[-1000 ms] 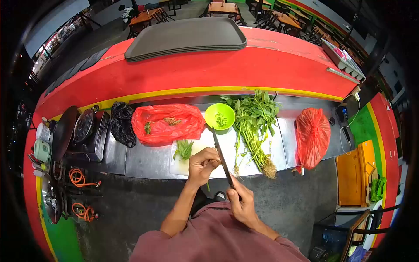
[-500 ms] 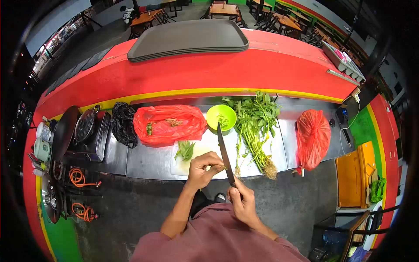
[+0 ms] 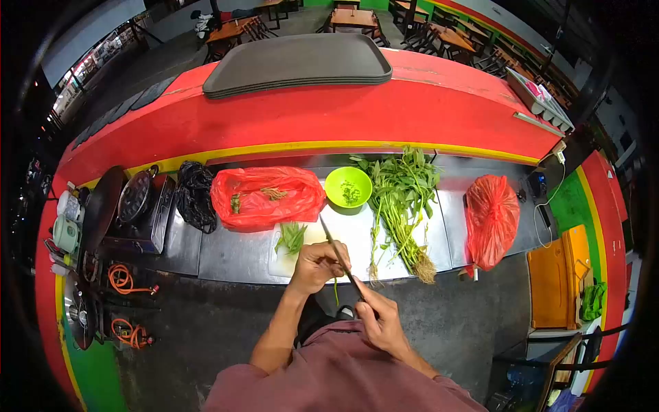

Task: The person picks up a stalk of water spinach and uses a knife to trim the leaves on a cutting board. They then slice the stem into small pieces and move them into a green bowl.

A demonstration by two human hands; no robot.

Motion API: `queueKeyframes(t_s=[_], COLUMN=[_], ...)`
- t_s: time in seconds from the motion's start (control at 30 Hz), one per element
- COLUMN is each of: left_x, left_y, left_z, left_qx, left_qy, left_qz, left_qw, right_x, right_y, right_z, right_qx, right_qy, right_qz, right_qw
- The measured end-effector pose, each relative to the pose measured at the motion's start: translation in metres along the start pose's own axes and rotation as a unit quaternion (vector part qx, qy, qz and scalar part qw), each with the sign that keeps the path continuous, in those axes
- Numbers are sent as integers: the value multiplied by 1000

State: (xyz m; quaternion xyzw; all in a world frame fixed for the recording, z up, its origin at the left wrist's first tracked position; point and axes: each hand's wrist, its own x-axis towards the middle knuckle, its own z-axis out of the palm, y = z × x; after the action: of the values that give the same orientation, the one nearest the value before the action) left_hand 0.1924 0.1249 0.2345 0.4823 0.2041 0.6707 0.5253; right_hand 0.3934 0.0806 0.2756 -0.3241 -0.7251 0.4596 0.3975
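My right hand (image 3: 379, 319) is closed round the handle of a knife (image 3: 333, 242), whose dark blade slants up and left just past the fingers of my left hand (image 3: 314, 269). That left hand is pinched on a thin green stem (image 3: 336, 292), which hangs below the fingers at the counter's front edge. Beyond them stands a lime-green bowl (image 3: 349, 187) with small chopped green bits inside. A few loose leaves (image 3: 292, 237) lie on a white cutting board (image 3: 280, 265). Right of the bowl, a bunch of leafy greens (image 3: 405, 185) rests with its roots towards me.
An open red plastic bag (image 3: 268, 199) with plant scraps and a black bag (image 3: 197, 196) lie to the left, near a stove (image 3: 141, 230). A tied red bag (image 3: 492, 220) sits at the right. Stacked trays (image 3: 298, 63) rest on the red ledge.
The knife has swung left, its tip moving from over the bowl to below and left of it. My left hand has shifted slightly, and the stem now hangs visibly beneath it.
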Motion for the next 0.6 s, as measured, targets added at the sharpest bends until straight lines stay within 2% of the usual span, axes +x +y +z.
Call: queueKeyframes(t_s=[0.07,0.23,0.3,0.33,0.57,0.6], left_x=[3,10,12,13,15,15], left_y=[5,11,12,15,9,9], left_z=[-3,-1,0,2,-2,-2], left_qx=[-3,-16,1,9,32,21], left_qy=[-23,-52,-58,-52,-85,-87], left_qz=[-32,-23,-17,-23,15,-3], left_qw=[999,998,998,998,996,996], right_x=[1,2,3,0,2,4], right_y=[-3,-4,-1,-1,0,1], right_z=[-6,-6,-4,-7,-8,-7], right_qx=[-2,-8,-8,-15,-27,-29], right_qy=[-31,-27,-4,-27,-12,2], right_qz=[-7,-21,-61,-23,-20,-28], right_qw=[999,999,998,999,999,999])
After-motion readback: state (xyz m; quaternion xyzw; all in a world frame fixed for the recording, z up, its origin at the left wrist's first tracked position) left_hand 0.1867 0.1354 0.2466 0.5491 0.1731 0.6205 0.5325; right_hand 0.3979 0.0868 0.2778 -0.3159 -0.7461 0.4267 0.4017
